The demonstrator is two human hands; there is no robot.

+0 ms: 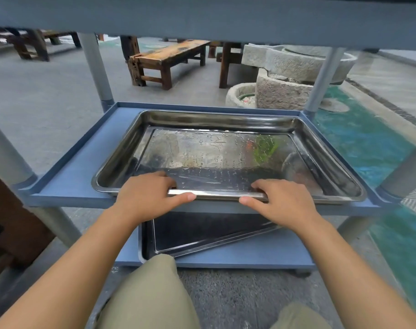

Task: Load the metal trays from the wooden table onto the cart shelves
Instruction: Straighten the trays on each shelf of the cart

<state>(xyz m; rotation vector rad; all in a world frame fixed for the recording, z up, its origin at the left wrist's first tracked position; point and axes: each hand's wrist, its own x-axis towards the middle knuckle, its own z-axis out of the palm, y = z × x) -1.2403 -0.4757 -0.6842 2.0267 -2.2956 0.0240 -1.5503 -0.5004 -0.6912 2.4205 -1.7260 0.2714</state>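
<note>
While left grip and right grip pinch the near rim of the metal tray, it lies on the cart's middle shelf; next, likely, slide it home and let go.

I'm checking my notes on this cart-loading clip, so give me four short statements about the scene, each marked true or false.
1. The left hand and right hand both grip the near rim of the wet tray. True.
2. That tray sits on the top shelf. False: it is on the middle shelf.
3. The bottom shelf is bare. False: a dark tray lies on it.
4. A wooden bench stands beyond the cart. True.
</note>
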